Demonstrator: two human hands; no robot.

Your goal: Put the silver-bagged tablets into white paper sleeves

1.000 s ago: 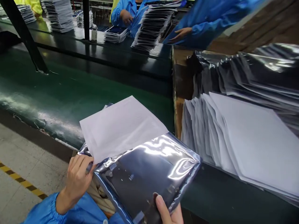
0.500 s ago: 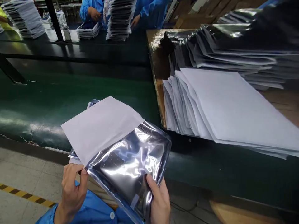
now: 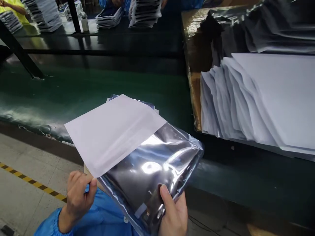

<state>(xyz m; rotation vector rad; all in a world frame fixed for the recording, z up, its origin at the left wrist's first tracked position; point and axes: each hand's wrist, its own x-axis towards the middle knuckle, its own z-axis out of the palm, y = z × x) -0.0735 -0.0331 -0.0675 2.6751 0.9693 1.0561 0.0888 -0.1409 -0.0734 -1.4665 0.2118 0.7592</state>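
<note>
My right hand grips the lower right side of a shiny silver plastic bag, thumb on top. A dark flat shape shows through the film, with a small pale label near the thumb. A white sheet lies over the bag's upper left end and sticks out beyond it. At the sheet's lower corner my left hand is closed in a pinch. Its fingertips meet the corner, partly hidden from view. Behind the sheet, edges of another silver-blue bag peek out.
A green work surface runs across. To the right, white sheets fan out beside dark plastic bags on a cardboard piece. Stacks stand at the back near other people. A dark post rises at left.
The view has shifted, so the bench and stacks sit differently in the picture. The bag has moved right relative to my left hand, and a little more of the white sheet shows.
</note>
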